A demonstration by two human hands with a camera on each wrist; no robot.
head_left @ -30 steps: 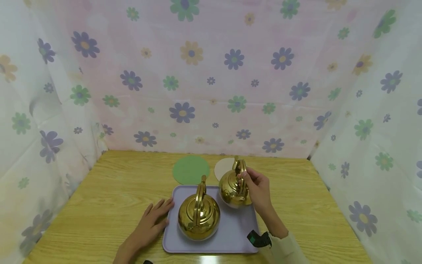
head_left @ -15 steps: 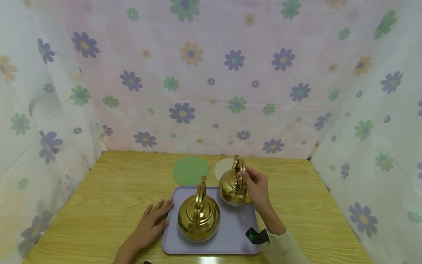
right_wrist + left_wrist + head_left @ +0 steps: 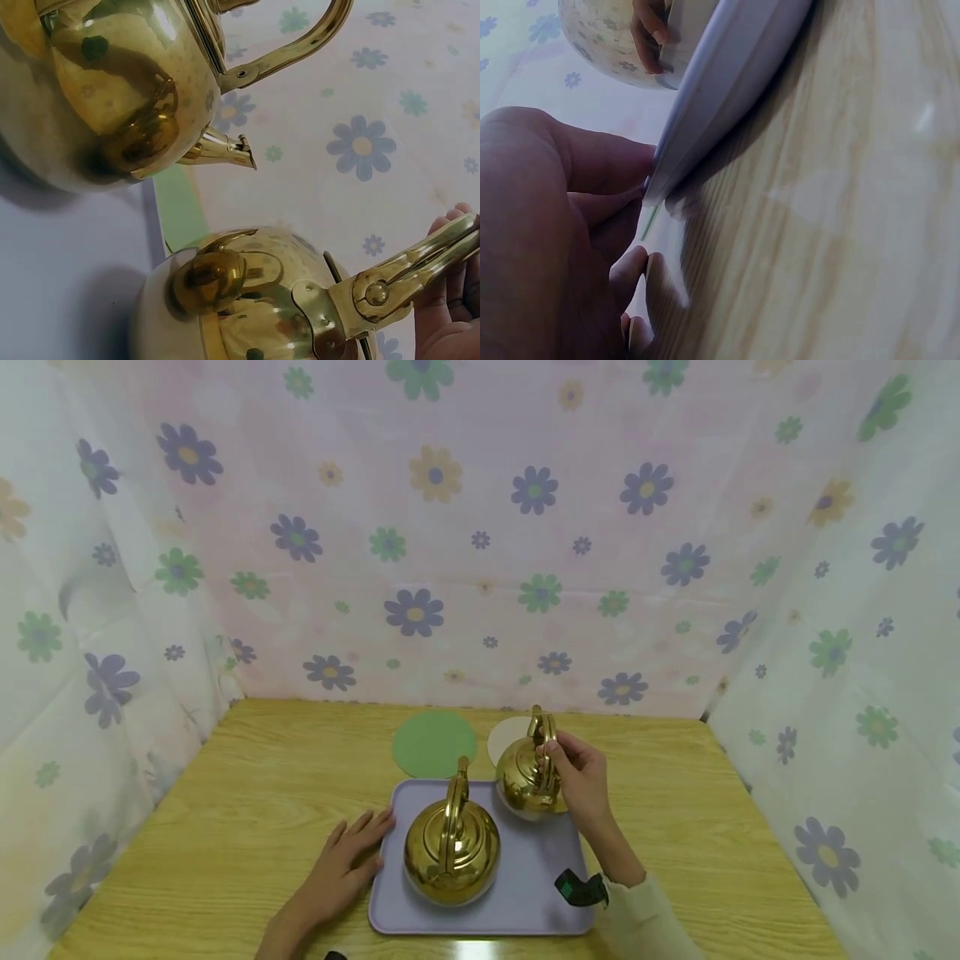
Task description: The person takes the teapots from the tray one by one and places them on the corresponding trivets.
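Observation:
Two shiny gold kettles are in the head view. My right hand [image 3: 588,785] grips the handle of the smaller kettle [image 3: 517,781], which hangs over the back right of the lilac tray [image 3: 536,897]. On the tray's left half stands the larger kettle [image 3: 427,860], upright, spout toward the back. My left hand [image 3: 341,864] lies along the tray's left edge, fingers extended and touching the rim. From the left wrist, fingers [image 3: 611,161] meet the rim. In the right wrist view the held kettle [image 3: 255,322] is below the larger kettle [image 3: 112,97].
Behind the tray a round green mat [image 3: 433,743] lies on the wooden table [image 3: 300,760]. Next to it is a round cream mat [image 3: 504,737], partly hidden by the held kettle. A flowered cloth [image 3: 480,510] hangs at the back and both sides.
My right hand has moved slightly back and left with the smaller kettle, which now overlaps more of the cream mat. The left hand, tray and larger kettle stay put.

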